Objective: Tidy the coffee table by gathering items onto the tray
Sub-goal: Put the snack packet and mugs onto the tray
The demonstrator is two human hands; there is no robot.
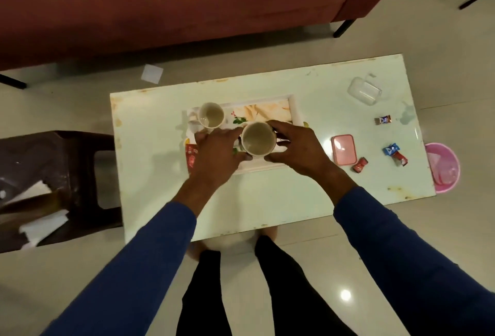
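Item in hand: cup [258, 141], over the near edge of the tray [294, 110], my left hand [218, 152] and right hand [293, 145] each with a curled grip on its sides. A second cup [211, 114] sits on the tray's far-left corner. Step, I judge: setting this cup down. Outstanding on the desk [160, 164]: pink box [343, 149], clear box [364, 90], wrappers [395, 153]. Next: release, reach right.

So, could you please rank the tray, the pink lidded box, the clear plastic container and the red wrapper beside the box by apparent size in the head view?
1. tray
2. clear plastic container and pink lidded box: look alike, unranked
3. red wrapper
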